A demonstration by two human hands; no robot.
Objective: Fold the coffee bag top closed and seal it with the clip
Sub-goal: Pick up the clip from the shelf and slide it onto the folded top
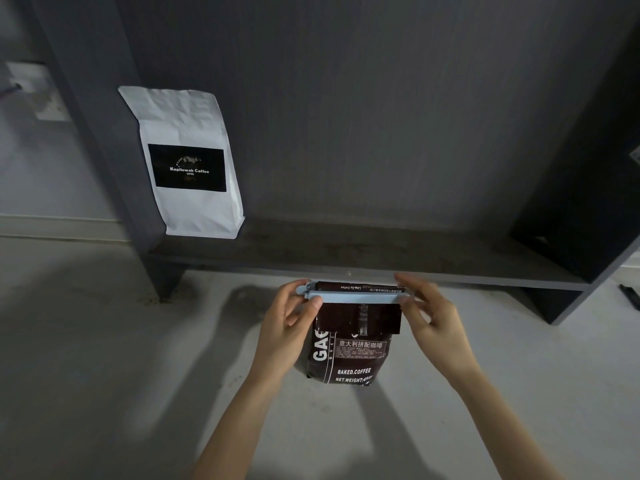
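Observation:
A dark brown coffee bag (pixel 349 355) with white print stands upright on the pale floor, its top folded over toward me. A long light blue clip (pixel 356 296) lies across the fold, spanning the bag's width. My left hand (pixel 289 323) pinches the clip's left end between thumb and fingers. My right hand (pixel 427 317) touches the clip's right end with thumb and fingertips, the other fingers spread.
A dark grey shelf unit (pixel 346 254) stands just behind the bag, its low board close to my fingers. A white coffee bag (pixel 190 161) with a black label leans in the shelf's left corner. A dark object (pixel 630 296) lies on the floor at far right.

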